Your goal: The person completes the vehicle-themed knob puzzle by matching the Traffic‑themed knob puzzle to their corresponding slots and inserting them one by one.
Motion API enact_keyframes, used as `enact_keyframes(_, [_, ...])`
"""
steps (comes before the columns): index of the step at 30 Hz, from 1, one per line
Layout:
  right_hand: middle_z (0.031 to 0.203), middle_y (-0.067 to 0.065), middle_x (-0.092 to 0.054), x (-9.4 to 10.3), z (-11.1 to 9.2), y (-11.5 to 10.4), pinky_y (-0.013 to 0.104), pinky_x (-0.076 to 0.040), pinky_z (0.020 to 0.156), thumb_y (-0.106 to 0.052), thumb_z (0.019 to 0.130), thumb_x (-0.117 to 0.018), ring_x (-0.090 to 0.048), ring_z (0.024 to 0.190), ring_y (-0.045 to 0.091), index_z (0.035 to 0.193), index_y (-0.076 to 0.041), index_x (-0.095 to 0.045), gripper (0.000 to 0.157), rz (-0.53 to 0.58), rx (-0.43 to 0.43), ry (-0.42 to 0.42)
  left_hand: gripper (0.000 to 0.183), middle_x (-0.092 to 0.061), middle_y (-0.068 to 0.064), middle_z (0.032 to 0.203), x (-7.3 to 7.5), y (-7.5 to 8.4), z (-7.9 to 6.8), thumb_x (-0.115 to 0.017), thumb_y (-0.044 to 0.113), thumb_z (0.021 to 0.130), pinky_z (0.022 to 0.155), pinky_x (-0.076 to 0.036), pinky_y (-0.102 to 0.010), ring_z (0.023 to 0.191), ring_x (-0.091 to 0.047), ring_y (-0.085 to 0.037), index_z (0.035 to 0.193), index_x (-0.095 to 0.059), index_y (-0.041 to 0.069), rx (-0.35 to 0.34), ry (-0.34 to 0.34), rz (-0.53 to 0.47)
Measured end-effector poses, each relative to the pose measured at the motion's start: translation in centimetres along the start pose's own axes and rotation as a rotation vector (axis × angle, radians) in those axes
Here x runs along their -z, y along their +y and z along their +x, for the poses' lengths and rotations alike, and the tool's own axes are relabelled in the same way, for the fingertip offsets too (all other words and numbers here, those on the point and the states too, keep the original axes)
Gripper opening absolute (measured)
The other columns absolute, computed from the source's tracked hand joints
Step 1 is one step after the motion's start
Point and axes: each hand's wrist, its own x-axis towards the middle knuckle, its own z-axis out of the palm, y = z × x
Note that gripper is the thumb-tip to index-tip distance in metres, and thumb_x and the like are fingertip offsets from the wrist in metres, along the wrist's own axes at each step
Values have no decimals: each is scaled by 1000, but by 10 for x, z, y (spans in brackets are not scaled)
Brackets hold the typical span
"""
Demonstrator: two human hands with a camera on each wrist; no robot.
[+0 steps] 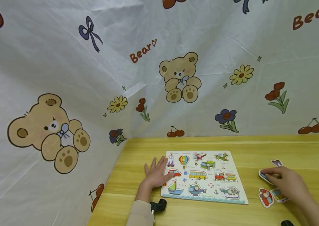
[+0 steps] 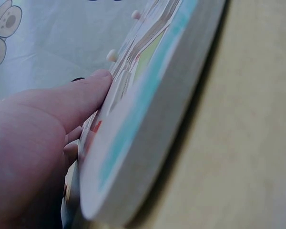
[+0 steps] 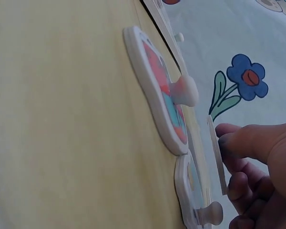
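A white wooden peg puzzle board (image 1: 217, 165) with vehicle pictures lies on the table. My left hand (image 1: 156, 174) rests at its left edge, fingers spread and thumb (image 2: 88, 90) lying on the board's face near the red car (image 1: 174, 173). Right of the board, my right hand (image 1: 289, 182) pinches a thin puzzle piece (image 1: 264, 176) with some blue on it, seen edge-on in the right wrist view. Close to that hand lie a red knobbed piece (image 1: 266, 197), a partly covered piece (image 1: 278, 194) and another piece (image 1: 276, 162) behind the fingers.
The wooden table (image 1: 204, 215) meets a fabric sheet (image 1: 213, 94) printed with bears and flowers at its back and left. A black wrist device (image 1: 159, 205) sits at my left wrist. Another dark object (image 1: 287, 223) shows at the bottom edge.
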Motion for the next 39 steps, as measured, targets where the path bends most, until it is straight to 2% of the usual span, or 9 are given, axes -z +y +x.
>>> enact_keyframes(6, [71,-5,-56,-6,-4,-9,25,-27,50,-16,91,-71,-36,58,2,103,-16,-79,14,1,66,69,81,-20,-1,169,1,2,-1,-56,60,94,114,5,-76,156,-4,-41,160,-27,23,-5,3,6])
enact_keyframes(11, [81,-6,-60,-7,-5,-18,24,-28,51,-14,88,-75,-36,60,1,99,-19,-79,13,16,112,90,83,-20,-2,169,2,2,-3,-55,62,94,114,5,-77,156,-4,-41,160,-26,22,-13,-2,7])
enact_keyframes(18, [102,4,-69,-4,-7,-36,22,-36,52,-12,88,-75,-41,66,-2,100,-20,-79,15,35,139,61,82,-20,-2,169,3,1,-3,-54,63,94,114,6,-76,156,-4,-41,160,-26,23,-9,-1,13])
enact_keyframes(25, [96,1,-68,-7,-11,-53,20,-37,51,-6,83,-78,-42,68,-5,95,-23,-79,20,70,219,134,83,-20,0,169,1,1,-1,-54,64,93,115,6,-75,156,-4,-40,160,-25,25,0,1,26])
enact_keyframes(31, [102,2,-68,-9,-13,-69,20,-39,51,-7,86,-76,-42,70,-4,97,-24,-79,20,79,206,78,82,-20,0,169,0,-1,-1,-54,64,93,114,6,-76,156,-5,-40,160,-26,25,-4,2,19])
enact_keyframes(39, [95,-5,-67,-20,-12,-92,20,-36,55,-5,81,-79,-42,70,-5,91,-27,-79,25,90,251,106,83,-18,2,169,0,-2,0,-51,67,93,115,5,-76,157,-4,-39,160,-24,25,-3,-2,26])
